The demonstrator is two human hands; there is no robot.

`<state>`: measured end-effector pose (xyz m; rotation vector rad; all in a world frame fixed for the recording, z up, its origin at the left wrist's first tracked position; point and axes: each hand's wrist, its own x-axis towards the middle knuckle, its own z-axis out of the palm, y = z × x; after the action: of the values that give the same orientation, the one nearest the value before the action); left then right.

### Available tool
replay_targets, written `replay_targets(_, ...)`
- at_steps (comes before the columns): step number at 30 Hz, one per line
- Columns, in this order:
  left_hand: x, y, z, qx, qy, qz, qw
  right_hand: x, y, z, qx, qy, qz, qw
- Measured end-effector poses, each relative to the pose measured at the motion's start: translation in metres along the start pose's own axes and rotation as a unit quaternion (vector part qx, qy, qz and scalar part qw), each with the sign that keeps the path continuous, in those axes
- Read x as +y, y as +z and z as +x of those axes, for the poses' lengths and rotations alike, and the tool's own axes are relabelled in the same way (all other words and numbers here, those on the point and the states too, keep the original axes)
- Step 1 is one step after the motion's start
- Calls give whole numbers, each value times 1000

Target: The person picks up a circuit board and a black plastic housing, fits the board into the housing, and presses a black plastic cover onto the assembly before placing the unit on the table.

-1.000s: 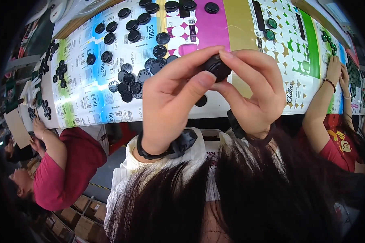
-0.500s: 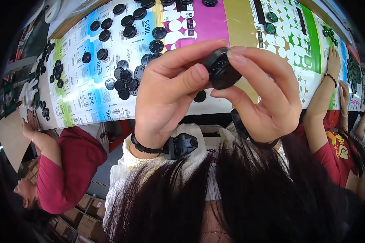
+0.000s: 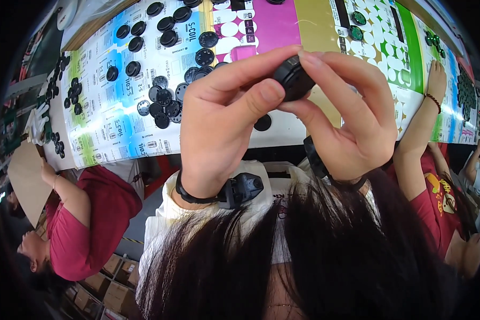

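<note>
Both hands hold one round black plastic part (image 3: 294,80) up above the table. My left hand (image 3: 218,112) pinches its left edge between thumb and fingers. On the other side, my right hand (image 3: 352,114) grips it with the fingertips on its upper right edge and the thumb at its lower edge. Left of my hands lies a pile of flat black discs with small holes (image 3: 164,97). Beneath my hands, another black disc (image 3: 262,122) rests close to the table's near edge.
Thicker black round parts (image 3: 168,38) are scattered over the printed table covering (image 3: 117,106). Green-and-black round pieces (image 3: 356,33) lie at the far right. A co-worker in a red shirt (image 3: 112,213) is at left; another co-worker's arm (image 3: 424,117) rests on the table at right.
The black part has turned in my fingers and moved slightly up. My right thumb has come in against its lower edge. The co-worker on the left has shifted a brown sheet.
</note>
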<state>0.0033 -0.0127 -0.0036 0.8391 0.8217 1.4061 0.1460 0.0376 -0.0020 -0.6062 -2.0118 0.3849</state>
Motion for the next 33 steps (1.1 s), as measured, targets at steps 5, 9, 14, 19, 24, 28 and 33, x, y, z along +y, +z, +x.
replay_targets(5,-7,14,-2,64,116,129,983,5,11,-8,15,-1,6,1000)
replay_targets(9,-12,10,-5,87,149,168,970,4,17,-12,37,49,138,988)
replay_targets(14,-8,11,-4,67,178,198,962,1,17,-13,-30,158,357,920)
replay_targets(19,-7,8,1,63,203,254,944,-9,24,-13,46,258,418,870)
replay_targets(24,-13,3,8,68,171,233,955,-1,28,-14,40,318,443,837)
replay_targets(28,-2,-15,21,70,-58,138,986,25,20,-11,-38,363,338,867)
replay_targets(33,34,-103,41,69,-60,322,942,103,-34,-9,-139,300,-141,933)
